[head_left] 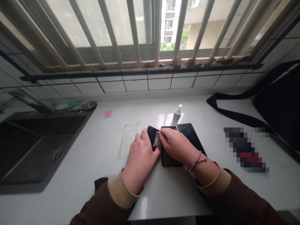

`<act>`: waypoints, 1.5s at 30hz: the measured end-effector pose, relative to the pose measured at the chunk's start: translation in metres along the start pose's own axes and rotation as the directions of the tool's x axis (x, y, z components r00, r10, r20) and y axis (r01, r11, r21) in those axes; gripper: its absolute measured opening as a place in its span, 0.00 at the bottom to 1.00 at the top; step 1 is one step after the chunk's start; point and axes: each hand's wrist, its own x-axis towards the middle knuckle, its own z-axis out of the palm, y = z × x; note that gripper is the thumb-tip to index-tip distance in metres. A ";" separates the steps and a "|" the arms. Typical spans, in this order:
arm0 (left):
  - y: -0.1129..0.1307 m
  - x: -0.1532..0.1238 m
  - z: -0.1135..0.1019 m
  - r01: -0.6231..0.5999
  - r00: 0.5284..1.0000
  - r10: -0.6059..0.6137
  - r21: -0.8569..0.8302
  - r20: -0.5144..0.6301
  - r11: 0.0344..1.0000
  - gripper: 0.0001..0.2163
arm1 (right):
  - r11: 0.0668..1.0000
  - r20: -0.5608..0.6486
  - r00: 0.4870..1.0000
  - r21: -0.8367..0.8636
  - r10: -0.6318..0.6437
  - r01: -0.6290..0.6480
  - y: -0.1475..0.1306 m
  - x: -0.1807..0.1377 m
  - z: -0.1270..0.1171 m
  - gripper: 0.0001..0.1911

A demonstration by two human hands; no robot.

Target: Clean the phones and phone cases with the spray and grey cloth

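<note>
My left hand [140, 153] is closed around a dark smartphone [152, 133] on the white counter, gripping it by its sides. Pinched in my right hand [174, 142] is a small pale wipe [157, 140], which lies against the phone's dark face. Under my right hand is a black phone case [172, 161], partly covered. To the right of it lies another dark, flat, glossy device [192, 137], its lower part behind my wrist. A clear phone case [124, 140] rests left of my left hand. Behind the hands stands a small white-capped spray bottle [177, 114].
A dark sink [47, 125] with a chrome faucet [35, 101] is at the left. A pink sticky note [107, 114] lies on the counter [154, 200]. At the right are a black bag strap [234, 112] and a blurred-out dark item [246, 150]. Window bars [136, 31] rise behind.
</note>
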 end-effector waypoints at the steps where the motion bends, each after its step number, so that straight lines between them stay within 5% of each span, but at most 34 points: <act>1: -0.001 0.000 0.000 -0.009 1.000 0.009 -0.010 -0.008 1.000 0.30 | 1.000 -0.001 1.000 0.002 0.000 0.000 0.000 0.000 0.000 0.13; 7: -0.005 0.008 -0.015 0.048 0.993 -0.069 -0.212 -0.093 0.976 0.36 | 0.999 -0.040 0.999 0.029 0.023 -0.022 -0.001 0.000 -0.002 0.13; 11: -0.009 0.013 -0.025 0.202 0.979 -0.198 -0.455 0.057 0.867 0.36 | 0.976 -0.210 0.957 0.125 0.202 -0.179 0.003 0.000 -0.011 0.14; 15: -0.012 0.014 -0.025 0.319 0.946 -0.119 -0.795 0.302 0.515 0.34 | 0.932 -0.392 0.859 0.284 0.328 -0.226 0.009 -0.001 -0.022 0.17; 18: -0.008 0.010 -0.023 0.416 0.900 0.034 -0.878 0.435 0.235 0.34 | 0.934 -0.466 0.830 0.315 0.308 -0.169 0.007 -0.003 -0.024 0.17; 23: 0.005 0.001 -0.024 0.480 0.860 0.165 -0.875 0.482 0.053 0.32 | 0.936 -0.463 0.880 0.345 0.102 0.073 -0.008 -0.007 -0.018 0.15; 27: 0.011 -0.003 -0.028 0.487 0.859 0.226 -0.869 0.459 -0.088 0.26 | 0.892 -0.528 0.849 0.401 0.041 0.206 -0.014 -0.009 -0.015 0.16; 36: 0.011 -0.004 -0.033 0.498 0.858 0.229 -0.854 0.460 -0.151 0.23 | 0.893 -0.550 0.835 0.359 -0.033 0.272 -0.012 -0.011 -0.014 0.19; 45: 0.013 -0.002 -0.030 0.501 0.865 0.102 -0.838 0.491 -0.217 0.19 | 0.897 -0.491 0.845 0.245 -0.213 0.368 -0.012 -0.007 -0.011 0.19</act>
